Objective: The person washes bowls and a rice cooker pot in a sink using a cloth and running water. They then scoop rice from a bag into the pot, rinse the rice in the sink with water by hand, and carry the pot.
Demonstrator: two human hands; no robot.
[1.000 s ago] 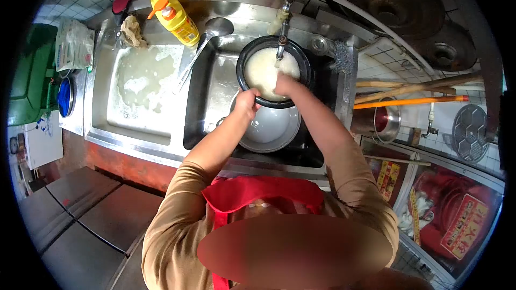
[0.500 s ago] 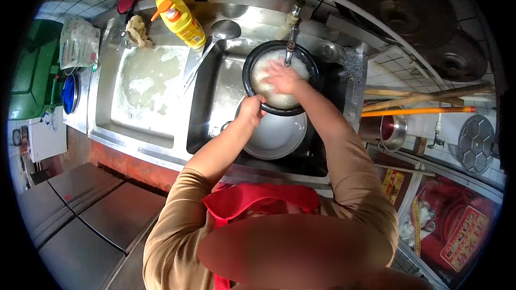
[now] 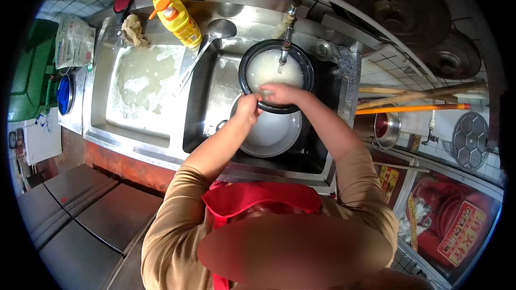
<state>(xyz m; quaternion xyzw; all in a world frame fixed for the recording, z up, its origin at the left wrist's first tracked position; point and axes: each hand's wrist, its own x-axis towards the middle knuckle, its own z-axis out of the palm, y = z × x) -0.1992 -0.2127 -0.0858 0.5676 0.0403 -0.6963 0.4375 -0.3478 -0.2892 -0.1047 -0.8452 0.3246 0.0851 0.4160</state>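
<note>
A black-rimmed pot [image 3: 307, 70] of cloudy, whitish water sits under the faucet [image 3: 285, 48] in the right sink basin. My left hand [image 3: 249, 108] is closed on its near left rim. Over the near edge of the water, my right hand [image 3: 280, 94] reaches in from the right, fingers pointing toward the left hand. Its fingertips are smeared by motion. Beneath and nearer to me, a pale round bowl [image 3: 269, 138] holds whitish liquid, partly covered by the pot.
Foamy water fills the left basin [image 3: 103, 113]. On the divider lies a ladle [image 3: 221, 28] beside a yellow detergent bottle [image 3: 185, 24]. A crumpled cloth [image 3: 133, 30] rests on the back ledge. Long poles [image 3: 414, 108] stick out at right, near a metal pot [image 3: 391, 129].
My right hand has drawn back from the middle of the pot to its near rim, beside the left hand. My left hand keeps its hold. The view has shifted slightly.
</note>
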